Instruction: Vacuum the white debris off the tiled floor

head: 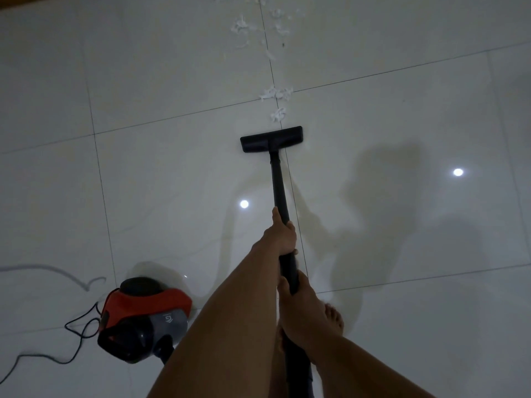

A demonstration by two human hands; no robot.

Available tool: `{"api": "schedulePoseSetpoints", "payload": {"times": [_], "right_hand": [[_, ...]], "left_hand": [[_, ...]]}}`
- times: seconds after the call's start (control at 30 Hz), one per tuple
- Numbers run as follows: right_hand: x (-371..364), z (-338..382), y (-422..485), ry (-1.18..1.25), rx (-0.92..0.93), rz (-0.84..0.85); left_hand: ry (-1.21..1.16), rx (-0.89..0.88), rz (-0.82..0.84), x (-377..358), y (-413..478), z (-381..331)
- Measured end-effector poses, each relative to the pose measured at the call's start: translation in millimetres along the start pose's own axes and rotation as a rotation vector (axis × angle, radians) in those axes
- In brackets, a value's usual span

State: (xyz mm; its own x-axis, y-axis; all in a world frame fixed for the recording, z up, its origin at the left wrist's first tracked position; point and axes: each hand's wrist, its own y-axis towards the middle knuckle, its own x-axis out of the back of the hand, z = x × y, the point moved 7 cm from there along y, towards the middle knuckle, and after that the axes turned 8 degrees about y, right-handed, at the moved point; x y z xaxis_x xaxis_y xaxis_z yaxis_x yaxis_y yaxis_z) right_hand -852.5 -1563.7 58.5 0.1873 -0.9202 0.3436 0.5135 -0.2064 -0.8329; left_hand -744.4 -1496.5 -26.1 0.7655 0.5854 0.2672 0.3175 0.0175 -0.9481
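A black vacuum wand (278,179) runs from my hands down to a flat black floor head (271,139) lying on the white tiled floor (172,81). My left hand (283,235) grips the wand higher along its length. Closer to me, my right hand (303,308) grips the lower, thicker part. White debris (278,114) lies just beyond the floor head, with another clump (275,93) at the tile joint. More scraps (260,24) are scattered at the far top of the view.
The red and black vacuum body (143,317) stands on the floor at my lower left, with its black power cord (77,331) looping off to the left. A bare foot (334,314) shows beside my right hand. Two ceiling lights reflect in the glossy tiles.
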Motion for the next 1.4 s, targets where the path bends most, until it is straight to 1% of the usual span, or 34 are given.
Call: {"api": "schedulePoseSetpoints", "payload": {"times": [0.27,0.43,0.57,0.83,1.13,1.4], "right_hand": [[-8.2,3.3,19.4,0.123,-0.004,0.048],[-10.0,7.7,27.3,0.219,-0.069,0.067],[-14.1,14.6,35.8,0.203,-0.084,0.035],[-17.1,24.9,45.9,0.243,-0.129,0.070],[-23.6,34.5,51.7,0.175,-0.095,0.052],[-17.3,45.0,54.3,0.290,-0.152,0.113]], "left_hand": [[-0.020,-0.002,-0.011,9.8,17.3,-8.2],[-0.097,0.009,0.001,13.2,34.6,-7.3],[-0.132,0.005,0.005,22.4,41.6,-11.2],[-0.167,0.008,0.012,36.7,52.0,-17.3],[-0.166,-0.003,0.003,45.5,61.4,-17.9],[-0.151,0.000,-0.004,53.0,68.4,-23.6]]}}
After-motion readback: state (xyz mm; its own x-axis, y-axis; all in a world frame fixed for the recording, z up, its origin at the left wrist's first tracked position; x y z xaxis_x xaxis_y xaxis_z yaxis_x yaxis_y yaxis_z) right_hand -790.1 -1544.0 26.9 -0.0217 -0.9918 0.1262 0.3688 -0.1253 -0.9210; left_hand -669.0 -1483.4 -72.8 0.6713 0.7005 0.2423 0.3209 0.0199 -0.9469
